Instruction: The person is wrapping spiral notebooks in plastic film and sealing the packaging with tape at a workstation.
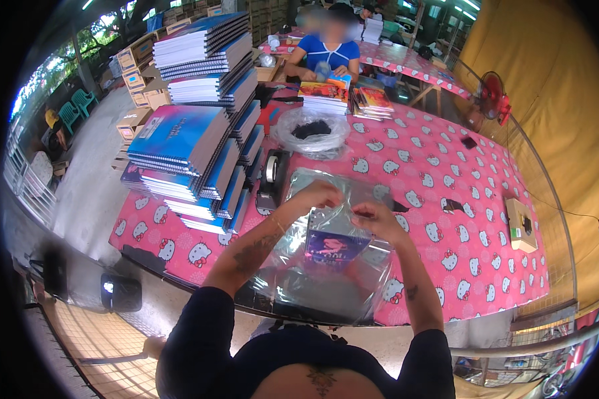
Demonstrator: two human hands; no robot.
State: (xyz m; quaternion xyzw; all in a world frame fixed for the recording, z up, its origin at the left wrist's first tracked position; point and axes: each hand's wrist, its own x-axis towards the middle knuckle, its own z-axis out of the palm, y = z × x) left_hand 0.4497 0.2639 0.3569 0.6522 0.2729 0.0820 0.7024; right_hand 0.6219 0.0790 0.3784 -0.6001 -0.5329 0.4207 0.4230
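Observation:
A purple and dark blue notebook [338, 245] with a pink design lies in front of me, inside or under clear plastic; I cannot tell which. Clear plastic bags [293, 282] spread around it, reaching the table's near edge. My left hand [321, 195] pinches the far part of the plastic above the notebook. My right hand [377, 219] is closed at the plastic just to the right, fingertips bent toward the left hand. Beside my left forearm stands a black tape dispenser [271, 178] with a roll in it.
Tall stacks of blue spiral notebooks [180, 136] rise at the left. Beyond my hands sits a plastic bag [311, 132] with dark contents. A co-worker [328, 56] handles something behind piles of colourful books [324, 98]. A small cardboard box [521, 225] lies right on the pink-patterned table [459, 279].

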